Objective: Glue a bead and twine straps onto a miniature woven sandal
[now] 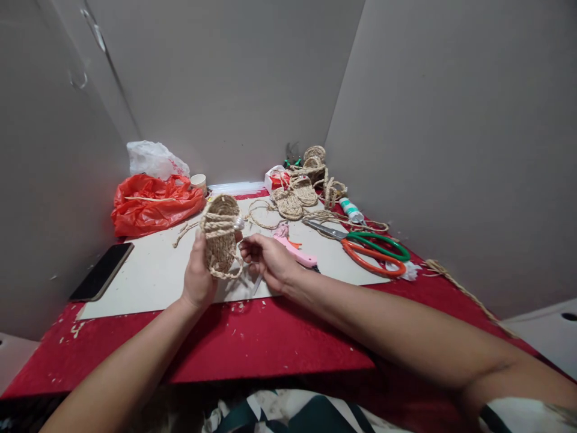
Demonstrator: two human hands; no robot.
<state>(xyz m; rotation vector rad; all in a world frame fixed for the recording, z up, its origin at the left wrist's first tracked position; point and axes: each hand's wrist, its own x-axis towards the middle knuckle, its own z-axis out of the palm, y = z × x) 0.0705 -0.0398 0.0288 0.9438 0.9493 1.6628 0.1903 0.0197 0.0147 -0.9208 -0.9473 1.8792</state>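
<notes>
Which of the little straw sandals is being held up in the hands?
The woven sandal gripped by the left hand, standing upright above the white board. The right hand touches its strap. The other sandals lie flat farther back.

From my remote seat, the left hand (198,278) covers the near side of the woven straw sandal (220,234); whatever the right hand (269,260) pinches is too small to tell (maybe thread). Both elbows run off frame.

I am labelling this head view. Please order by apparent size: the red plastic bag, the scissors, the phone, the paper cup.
1. red plastic bag
2. scissors
3. phone, nearer the camera, so its rank is unsure
4. paper cup
</notes>
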